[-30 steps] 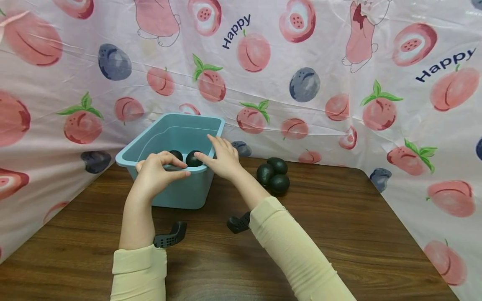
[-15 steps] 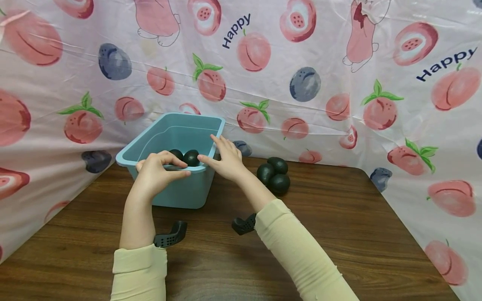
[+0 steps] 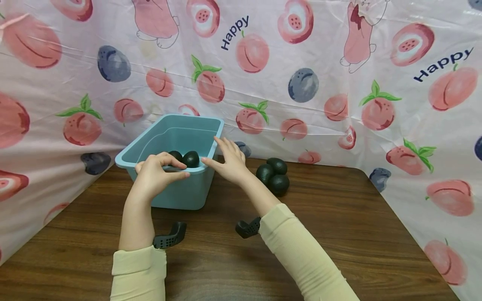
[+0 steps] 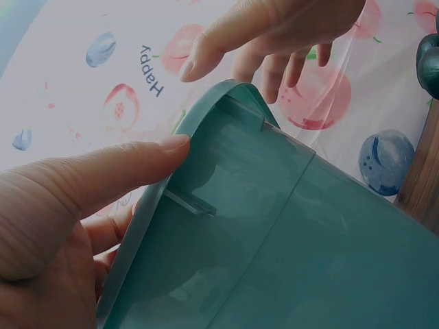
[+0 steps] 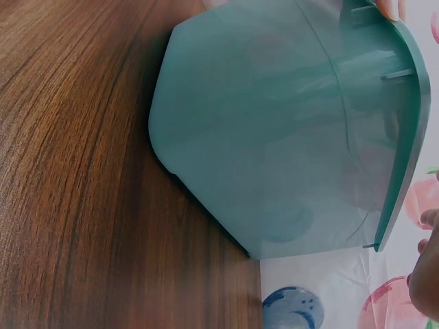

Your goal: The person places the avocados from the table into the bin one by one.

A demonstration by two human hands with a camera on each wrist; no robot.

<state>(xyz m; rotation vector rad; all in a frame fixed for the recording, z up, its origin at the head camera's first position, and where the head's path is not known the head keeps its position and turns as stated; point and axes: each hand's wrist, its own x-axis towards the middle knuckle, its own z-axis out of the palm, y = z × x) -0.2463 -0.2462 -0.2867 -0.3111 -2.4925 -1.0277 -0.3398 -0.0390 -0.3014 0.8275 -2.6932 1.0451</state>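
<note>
Grips near rim (image 3: 198,170) of blue bin (image 3: 182,193) with left hand (image 3: 158,172), fingers clamped on it. Holds right hand (image 3: 231,163) beside bin at 3 o'clock, fingers apart; cannot tell whether touching. On surface (image 3: 339,221), at 9 o'clock in head view: bin, two dark fruits (image 3: 191,159) inside towards 6 o'clock. Farther out at 3 o'clock: three loose fruits (image 3: 265,173).

Left sleeve (image 3: 138,282): pale yellow, close-fitting fabric
Left cuff (image 3: 138,260): broad, turned-back band
Right sleeve (image 3: 310,259): matching pale yellow, creased with small folds
Right cuff (image 3: 276,218): wide, likewise turned back
Left wrist piece (image 3: 169,239): black, bent, small round holes
Right wrist piece (image 3: 247,229): black, bent, also perforated
</note>
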